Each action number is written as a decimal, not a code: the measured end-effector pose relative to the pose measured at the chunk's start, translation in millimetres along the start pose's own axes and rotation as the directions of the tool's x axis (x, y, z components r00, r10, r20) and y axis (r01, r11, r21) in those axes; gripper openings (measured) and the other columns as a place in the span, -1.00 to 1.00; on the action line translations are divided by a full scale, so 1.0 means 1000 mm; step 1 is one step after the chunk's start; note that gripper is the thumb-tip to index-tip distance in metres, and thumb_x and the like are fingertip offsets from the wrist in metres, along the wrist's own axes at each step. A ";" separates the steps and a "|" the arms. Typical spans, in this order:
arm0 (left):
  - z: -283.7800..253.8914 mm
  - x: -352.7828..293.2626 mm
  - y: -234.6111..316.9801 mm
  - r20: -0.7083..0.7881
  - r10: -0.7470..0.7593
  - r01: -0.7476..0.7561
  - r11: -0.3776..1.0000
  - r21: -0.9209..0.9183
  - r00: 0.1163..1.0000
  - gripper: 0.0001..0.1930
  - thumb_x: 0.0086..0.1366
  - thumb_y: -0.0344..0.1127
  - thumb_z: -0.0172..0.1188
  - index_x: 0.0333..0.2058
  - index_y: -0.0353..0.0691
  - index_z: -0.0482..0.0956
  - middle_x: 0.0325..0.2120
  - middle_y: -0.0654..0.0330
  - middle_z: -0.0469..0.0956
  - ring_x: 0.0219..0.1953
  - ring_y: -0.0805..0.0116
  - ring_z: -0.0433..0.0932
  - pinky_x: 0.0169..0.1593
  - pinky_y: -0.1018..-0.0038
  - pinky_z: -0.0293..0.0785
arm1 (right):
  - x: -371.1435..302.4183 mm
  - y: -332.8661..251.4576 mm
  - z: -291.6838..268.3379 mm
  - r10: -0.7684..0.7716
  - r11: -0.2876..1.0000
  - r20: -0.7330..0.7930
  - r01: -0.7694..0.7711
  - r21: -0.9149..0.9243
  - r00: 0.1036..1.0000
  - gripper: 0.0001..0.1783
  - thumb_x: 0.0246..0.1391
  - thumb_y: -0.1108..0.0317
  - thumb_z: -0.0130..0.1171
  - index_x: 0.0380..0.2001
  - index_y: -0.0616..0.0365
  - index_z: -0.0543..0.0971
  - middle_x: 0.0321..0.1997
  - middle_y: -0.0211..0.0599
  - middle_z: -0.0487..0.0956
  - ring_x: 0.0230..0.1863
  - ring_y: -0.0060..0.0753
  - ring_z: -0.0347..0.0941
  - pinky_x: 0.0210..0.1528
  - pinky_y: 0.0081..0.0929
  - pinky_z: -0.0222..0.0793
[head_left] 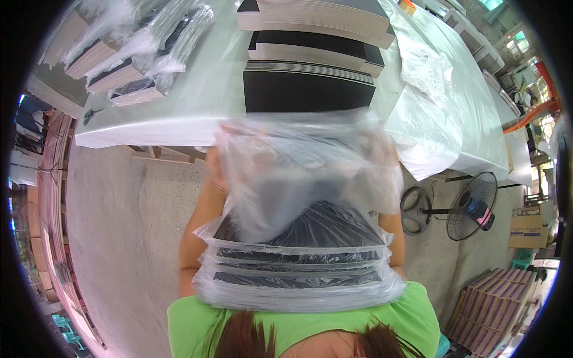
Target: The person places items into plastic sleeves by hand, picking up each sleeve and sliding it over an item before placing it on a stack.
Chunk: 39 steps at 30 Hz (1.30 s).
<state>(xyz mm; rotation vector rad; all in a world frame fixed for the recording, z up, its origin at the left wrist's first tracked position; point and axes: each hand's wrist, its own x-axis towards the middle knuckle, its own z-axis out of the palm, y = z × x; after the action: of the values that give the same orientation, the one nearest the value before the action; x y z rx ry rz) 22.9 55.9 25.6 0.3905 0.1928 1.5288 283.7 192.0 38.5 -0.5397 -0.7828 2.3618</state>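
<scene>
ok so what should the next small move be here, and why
Probably smooth the loose plastic flat over the far end of the wrapped stack: it bunches up above the stack, while the nearer layers lie fairly flat. The left hand and right hand are at its two sides, though blur hides their exact grip.

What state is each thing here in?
Plastic at the hands: crumpled, blurred
Left hand: blurred, partly hidden
Right hand: blurred, partly hidden
Lower dark stack: wrapped in clear plastic
Black boards: stacked, unwrapped
Left bundles: bagged, lying down
Scissors: lying on white-covered table
Plastic at right: loose, crumpled
Fan: standing; running unclear
</scene>
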 end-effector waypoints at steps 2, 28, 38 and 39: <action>0.037 0.019 0.009 -0.344 0.272 -0.272 0.961 0.048 0.899 -0.53 0.24 0.00 0.02 -0.08 -0.31 0.39 -0.32 0.18 0.46 -0.38 0.53 0.44 -0.38 0.63 0.39 | 0.001 0.011 -0.033 0.266 0.957 0.360 -0.290 0.013 0.894 -0.45 0.07 -0.09 -0.01 -0.23 0.26 0.48 -0.43 -0.38 0.49 -0.31 -0.51 0.44 -0.21 -0.58 0.35; 0.011 0.045 0.030 0.369 0.639 0.133 -0.597 0.791 0.675 -0.33 -0.21 -0.73 -0.13 -0.07 -0.03 0.51 -0.25 0.13 0.36 -0.19 0.15 0.38 -0.12 0.40 0.33 | 0.045 -0.038 0.007 -0.831 0.015 0.181 0.346 -0.938 0.526 -0.64 -0.19 0.71 -0.04 -0.24 0.27 0.50 -0.45 -0.47 0.37 -0.43 -0.65 0.22 -0.35 -0.68 0.19; 0.026 0.018 0.042 0.058 0.591 -0.147 0.104 0.984 0.804 -0.43 -0.14 -0.70 -0.15 -0.07 -0.27 0.48 -0.22 0.16 0.45 -0.17 0.43 0.41 -0.07 0.54 0.32 | 0.025 -0.044 -0.011 -0.702 0.511 0.041 0.542 -0.667 0.711 -0.61 -0.14 0.67 -0.05 -0.16 0.31 0.49 -0.26 -0.27 0.48 -0.22 -0.50 0.40 -0.14 -0.60 0.30; 0.025 0.015 0.045 -0.069 0.552 -0.159 0.355 0.921 0.831 -0.43 -0.12 -0.68 -0.15 -0.03 -0.30 0.44 -0.20 0.16 0.45 -0.16 0.43 0.41 -0.05 0.55 0.31 | 0.024 -0.044 -0.017 -0.632 0.667 0.014 0.554 -0.499 0.775 -0.61 -0.12 0.64 -0.04 -0.12 0.32 0.46 -0.24 -0.22 0.49 -0.20 -0.48 0.41 -0.12 -0.57 0.32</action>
<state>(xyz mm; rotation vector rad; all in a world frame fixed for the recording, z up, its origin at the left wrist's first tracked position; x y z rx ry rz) -9.6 67.6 66.8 1.0539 1.3820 1.8383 292.5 243.0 49.7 -0.5528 -1.2596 1.4860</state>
